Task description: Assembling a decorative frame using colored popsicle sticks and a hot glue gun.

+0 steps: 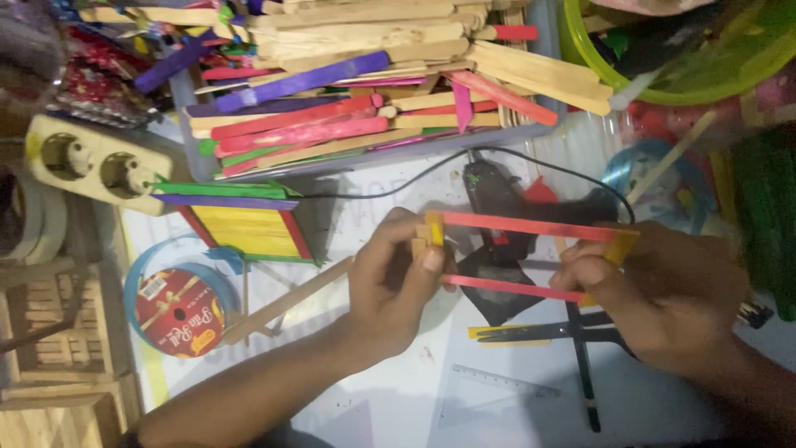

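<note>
Both hands hold a small frame of craft sticks (522, 226) above the white work surface. Two long red sticks run side by side, joined by short yellow pieces at each end. My left hand (394, 278) pinches the left end, thumb pressed on the yellow piece. My right hand (663, 290) grips the right end around its yellow piece. A black glue gun (491, 199) lies just behind the frame, its cord running left.
A grey tray (543, 25) heaped with coloured and plain craft sticks sits at the back. A finished yellow stick panel (249, 228), a blue ribbon spool (178, 303), a cream power strip (91, 162), black scissors (580, 332), a clear ruler (497, 382) and a green bowl (688, 66) surround the hands.
</note>
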